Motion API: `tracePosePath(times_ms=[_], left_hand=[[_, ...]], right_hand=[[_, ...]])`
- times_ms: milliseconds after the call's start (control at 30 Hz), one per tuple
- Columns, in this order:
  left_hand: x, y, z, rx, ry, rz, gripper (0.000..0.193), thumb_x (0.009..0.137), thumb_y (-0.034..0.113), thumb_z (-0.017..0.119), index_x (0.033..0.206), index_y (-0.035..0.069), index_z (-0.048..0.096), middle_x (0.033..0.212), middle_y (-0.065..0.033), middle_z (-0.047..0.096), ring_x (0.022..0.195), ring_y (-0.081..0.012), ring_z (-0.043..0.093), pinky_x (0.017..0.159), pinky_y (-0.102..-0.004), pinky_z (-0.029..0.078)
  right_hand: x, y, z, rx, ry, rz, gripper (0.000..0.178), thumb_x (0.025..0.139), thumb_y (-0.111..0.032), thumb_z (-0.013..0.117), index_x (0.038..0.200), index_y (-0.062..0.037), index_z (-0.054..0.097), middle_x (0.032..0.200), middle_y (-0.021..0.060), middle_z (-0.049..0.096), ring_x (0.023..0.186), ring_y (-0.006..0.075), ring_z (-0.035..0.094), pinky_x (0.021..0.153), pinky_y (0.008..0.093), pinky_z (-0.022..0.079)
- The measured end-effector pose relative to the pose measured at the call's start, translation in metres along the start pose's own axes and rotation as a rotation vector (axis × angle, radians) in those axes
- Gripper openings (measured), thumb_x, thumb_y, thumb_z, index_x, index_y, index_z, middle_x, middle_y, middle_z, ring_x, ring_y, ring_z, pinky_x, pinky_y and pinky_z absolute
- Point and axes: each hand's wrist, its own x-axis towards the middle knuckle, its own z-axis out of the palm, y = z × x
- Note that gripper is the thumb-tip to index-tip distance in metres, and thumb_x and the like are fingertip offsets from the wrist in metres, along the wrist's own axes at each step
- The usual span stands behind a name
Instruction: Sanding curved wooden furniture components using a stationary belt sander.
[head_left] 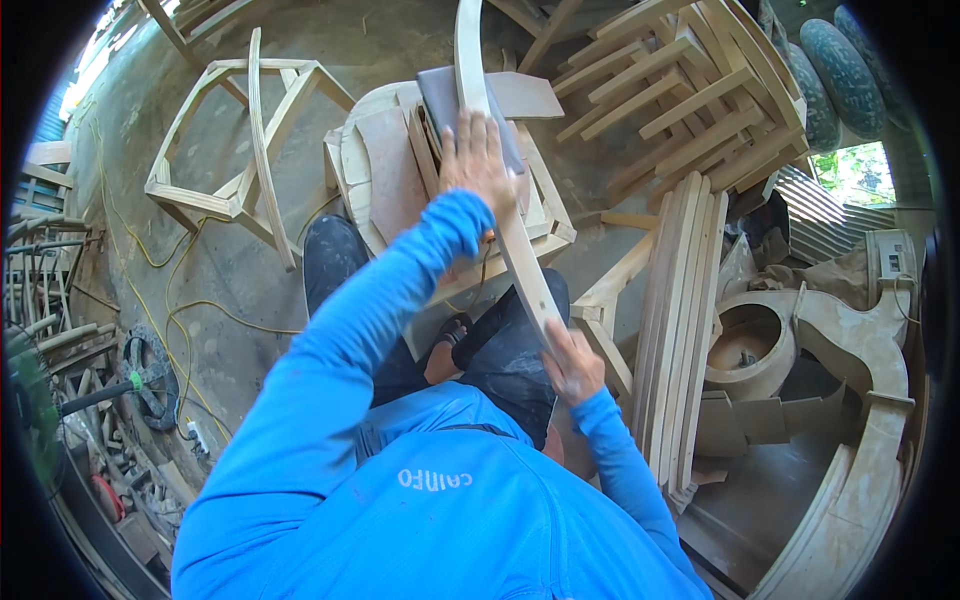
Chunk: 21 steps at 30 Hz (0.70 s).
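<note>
A long, curved wooden slat (522, 258) runs from the top of the view down toward my lap. My left hand (476, 165) lies flat on its upper part, fingers stretched out; whether anything is under the palm is hidden. Around the slat's near end, my right hand (575, 368) is closed. Beneath the slat, close to my left hand, a dark padded board (436, 95) rests on a wooden chair-like frame (548, 240) with flat, pale wooden pieces (385, 170) on top. My knees are on either side of the slat's lower part.
At the left stands an open wooden frame (240, 200), with a yellow cord (172, 300) on the floor. Stacked slatted frames (690, 90) are at the far right. Nearer on the right are long wooden strips (675, 330) and a bandsaw-like machine (850, 330). Scrap wood lies at the lower left.
</note>
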Motion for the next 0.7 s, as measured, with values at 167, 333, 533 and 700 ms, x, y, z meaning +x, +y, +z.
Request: tracePosePath(times_ms=[167,333,533,700], left_hand=[[-0.066,0.033,0.002,-0.089,-0.014,-0.043,0.091,0.086,0.039,0.058,0.16,-0.004,0.028,0.169,-0.0223,0.02,0.16,-0.0351,0.008,0.128,-0.0553,0.005],[-0.004,0.002,0.009,-0.057,0.084,-0.036,0.09,0.084,0.038,0.057,0.16,-0.004,0.029,0.169,-0.0205,0.022,0.16,-0.0325,0.01,0.128,-0.0557,0.004],[0.118,-0.072,0.016,-0.023,0.174,-0.022,0.089,0.086,0.041,0.056,0.161,0.0,0.028,0.17,-0.0176,0.022,0.16,-0.0304,0.013,0.129,-0.0534,0.006],[0.197,-0.126,0.017,-0.023,0.272,0.024,0.09,0.09,0.048,0.056,0.163,0.006,0.025,0.17,-0.0184,0.021,0.159,-0.0327,0.014,0.129,-0.0515,0.007]], right_hand=[[-0.058,0.0,-0.021,-0.028,-0.077,0.001,0.057,0.086,-0.018,0.079,0.14,-0.0158,0.06,0.106,0.0144,0.067,0.087,0.0326,0.071,0.07,0.0409,0.058],[0.002,-0.007,-0.009,-0.056,-0.011,0.019,0.052,0.086,-0.017,0.078,0.136,-0.0131,0.064,0.107,0.0132,0.066,0.085,0.0321,0.069,0.07,0.0397,0.058],[0.131,-0.023,0.019,-0.302,0.188,-0.172,0.048,0.085,-0.016,0.078,0.133,-0.0183,0.068,0.109,0.0104,0.061,0.094,0.029,0.06,0.083,0.0413,0.049],[0.218,-0.038,0.04,-0.388,0.236,-0.236,0.052,0.086,-0.016,0.076,0.136,-0.0231,0.067,0.107,0.011,0.055,0.096,0.0296,0.055,0.081,0.0425,0.043]])
